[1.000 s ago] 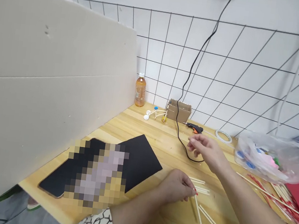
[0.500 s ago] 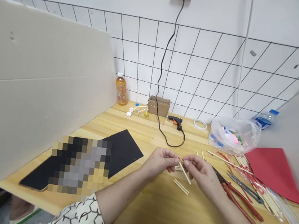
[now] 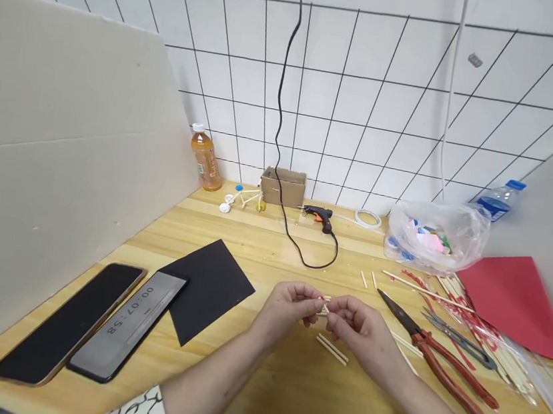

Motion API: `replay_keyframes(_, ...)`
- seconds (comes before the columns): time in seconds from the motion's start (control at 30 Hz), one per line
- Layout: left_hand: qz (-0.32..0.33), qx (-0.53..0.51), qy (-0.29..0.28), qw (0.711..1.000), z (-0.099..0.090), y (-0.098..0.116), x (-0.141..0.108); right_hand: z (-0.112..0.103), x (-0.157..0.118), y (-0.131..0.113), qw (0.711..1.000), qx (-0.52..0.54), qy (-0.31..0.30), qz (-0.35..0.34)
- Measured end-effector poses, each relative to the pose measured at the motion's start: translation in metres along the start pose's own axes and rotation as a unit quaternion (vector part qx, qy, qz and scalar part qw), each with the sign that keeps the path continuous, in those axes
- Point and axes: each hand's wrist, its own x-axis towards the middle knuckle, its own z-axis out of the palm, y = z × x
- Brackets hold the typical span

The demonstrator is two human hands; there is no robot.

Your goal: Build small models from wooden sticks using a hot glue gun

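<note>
Find the stick point(image 3: 325, 308) at near centre, just above the table point(image 3: 253, 399). Pinched by its left end between thumb and forefinger of the left hand point(image 3: 294, 308). At its right end, thumb and forefinger of the right hand point(image 3: 355, 323) drawn nearly together; exact contact cannot be told. Just nearer, see the stick pair point(image 3: 332, 349), loose. To the right, note the shears point(image 3: 432, 360), blades pointing far-left, beside the right forearm. To the left, the black sheet point(image 3: 213, 286), touching the timer phone point(image 3: 128, 323). Farther off, the glue gun point(image 3: 320, 217), with cord point(image 3: 295, 239) looped on the table and crossing before the box point(image 3: 283, 189).
</note>
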Motion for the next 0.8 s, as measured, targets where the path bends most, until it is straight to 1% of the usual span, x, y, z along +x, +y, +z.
replay_keyframes(0.13, -0.011, 0.004, -0.004, 1.0, 0.0002, 0.0014, -0.0021, 0.0023, -0.0007, 0.0037, 1.0, -0.001, -0.021, 0.003)
replay_keyframes(0.2, -0.013, 0.01, -0.008, 1.0, 0.0023, 0.0024, -0.0036, 0.0029, -0.0006, 0.0049, 1.0, -0.009, -0.015, 0.002)
replay_keyframes(0.3, -0.021, 0.01, 0.0, 1.0, 0.0047, 0.0027, -0.0049, 0.0041, 0.0003, 0.0062, 1.0, -0.021, 0.002, 0.002)
replay_keyframes(0.5, -0.029, -0.006, 0.003, 1.0, 0.0042, 0.0008, -0.0054, 0.0052, 0.0013, 0.0091, 0.999, -0.032, 0.019, 0.0)
replay_keyframes(0.8, -0.029, 0.009, 0.013, 0.999, 0.0061, 0.0037, -0.0081, 0.0062, 0.0015, 0.0088, 1.0, -0.019, 0.021, -0.006)
